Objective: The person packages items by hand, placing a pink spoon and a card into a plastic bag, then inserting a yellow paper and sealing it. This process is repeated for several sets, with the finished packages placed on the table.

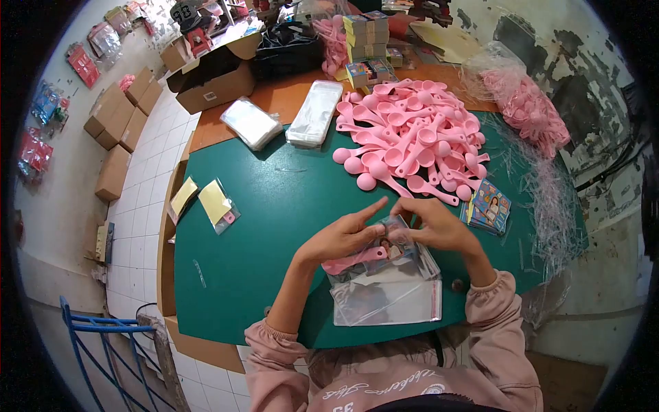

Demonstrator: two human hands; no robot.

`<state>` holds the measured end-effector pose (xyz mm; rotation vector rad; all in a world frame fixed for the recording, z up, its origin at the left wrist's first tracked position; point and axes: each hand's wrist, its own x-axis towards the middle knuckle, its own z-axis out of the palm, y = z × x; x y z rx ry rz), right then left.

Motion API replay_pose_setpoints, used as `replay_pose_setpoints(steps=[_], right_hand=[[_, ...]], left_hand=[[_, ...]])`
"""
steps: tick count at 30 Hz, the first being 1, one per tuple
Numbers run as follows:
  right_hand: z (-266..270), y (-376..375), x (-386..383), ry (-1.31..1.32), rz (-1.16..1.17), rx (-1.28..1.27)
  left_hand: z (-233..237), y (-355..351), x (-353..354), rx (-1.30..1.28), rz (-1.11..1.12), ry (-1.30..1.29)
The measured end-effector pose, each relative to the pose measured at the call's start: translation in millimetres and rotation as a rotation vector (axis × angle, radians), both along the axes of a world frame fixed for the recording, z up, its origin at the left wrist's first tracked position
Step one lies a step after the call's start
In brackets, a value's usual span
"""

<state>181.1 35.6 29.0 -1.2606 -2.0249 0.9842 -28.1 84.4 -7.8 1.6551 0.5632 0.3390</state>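
Note:
My left hand (347, 235) and my right hand (439, 225) meet over the front of the green table. Between them is a clear bag with a printed card (392, 248) in it, and the fingers of both hands press on its upper part. A pink spoon (355, 261) lies at the bag's left, below my left hand. Beneath, nearer my body, is a stack of clear plastic bags (391, 302). Beyond my hands spreads a large heap of pink spoons (419, 134). A pile of printed cards (491, 206) lies right of my right hand.
Two stacks of clear bags (314, 113) lie at the back left. Two filled packets (216, 202) are at the table's left edge. Bundled cards (366, 38) and an open cardboard box (216, 86) stand behind. Plastic-wrapped pink spoons (528, 106) and loose plastic line the right side.

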Motion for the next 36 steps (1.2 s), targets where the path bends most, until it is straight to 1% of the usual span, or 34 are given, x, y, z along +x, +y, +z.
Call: replay_pose_setpoints(steps=[1,2,4,5,7,8,10,11,13,14,17,18,19,20,21,22,23,25,26,27,29,30,31,33,34,35,36], right_hand=[[-1.1,1.3,3.9,0.111,0.054,0.0],[-1.3,1.8,4.7,0.109,0.057,0.0],[-1.7,1.3,5.9,0.136,0.131,-0.22],[-4.2,1.6,5.8,0.135,0.129,-0.218],[-13.0,2.5,6.1,0.207,0.004,-0.303],[-14.8,3.3,8.6,0.206,0.001,-0.304],[-17.3,5.5,13.5,0.147,-0.086,-0.268],[-15.5,5.0,13.3,0.151,-0.094,-0.266],[-8.4,0.6,8.0,0.414,0.057,-0.416],[-5.7,0.2,6.4,0.382,0.0,-0.435],[-4.4,-1.5,12.4,0.318,-0.034,-0.464],[-5.7,0.9,12.5,0.201,-0.076,-0.41],[-6.5,0.7,10.0,0.196,-0.07,-0.409],[-7.9,-1.5,5.0,0.154,-0.219,-0.254],[-8.8,-3.0,-0.2,0.113,-0.369,-0.096],[-5.0,-4.3,-5.8,0.089,-0.398,0.016],[-1.0,-5.5,-13.5,0.088,-0.398,0.014],[3.4,-7.2,-25.7,0.139,-0.144,0.13],[-5.7,-8.0,-20.7,0.058,0.08,0.175],[-3.7,-10.4,-22.5,0.06,0.079,0.172],[3.5,-15.4,-28.5,0.077,0.27,0.168],[1.8,-15.5,-28.3,0.049,0.209,0.206],[-2.8,-15.0,-31.3,0.049,0.213,0.203],[-16.2,-14.6,-39.2,0.078,-0.212,-0.04],[-19.9,-15.5,-39.7,0.113,-0.196,-0.072],[-24.2,-14.4,-40.0,0.114,-0.199,-0.071],[-29.0,-13.0,-40.7,0.149,-0.209,-0.123]], left_hand=[[3.6,-0.6,-0.9,-0.01,0.007,0.023],[1.1,-1.6,-0.9,-0.01,0.011,0.021],[-1.1,-4.5,1.0,0.243,0.095,0.105],[1.6,-3.9,-2.9,0.245,0.093,0.104],[21.3,-2.5,-19.5,-0.012,-0.051,0.273],[18.2,-2.5,-30.0,-0.013,-0.054,0.272],[7.4,-7.9,-50.1,-0.118,-0.056,0.122],[6.3,-8.8,-53.0,-0.117,-0.064,0.125],[5.0,-12.5,-57.8,-0.268,0.055,0.036],[7.3,-11.5,-57.4,-0.271,0.054,0.04],[14.9,-12.3,-50.4,-0.288,0.031,0.071],[12.3,-14.8,-48.6,-0.268,0.072,0.009],[10.5,-17.3,-46.3,-0.245,0.114,-0.053],[8.9,-21.6,-42.4,-0.243,0.119,-0.056],[6.7,-27.7,-37.3,-0.13,0.298,0.001],[4.1,-34.4,-32.4,-0.018,0.475,0.06],[5.2,-42.4,-27.7,-0.021,0.474,0.06],[11.0,-57.8,-22.7,-0.661,0.357,-0.32],[0.7,-59.2,-24.3,-0.749,0.368,-0.366],[2.3,-57.9,-25.5,-0.752,0.369,-0.363],[8.0,-53.8,-29.2,-0.721,0.338,-0.368],[6.8,-53.2,-30.2,-0.644,0.359,-0.306],[3.7,-51.5,-31.0,-0.646,0.364,-0.307],[-2.1,-47.9,-32.0,-0.574,0.36,-0.237],[-1.3,-48.2,-30.0,-0.574,0.359,-0.236],[0.4,-49.2,-25.9,-0.615,0.406,-0.251],[2.4,-50.0,-23.9,-0.657,0.454,-0.267]])
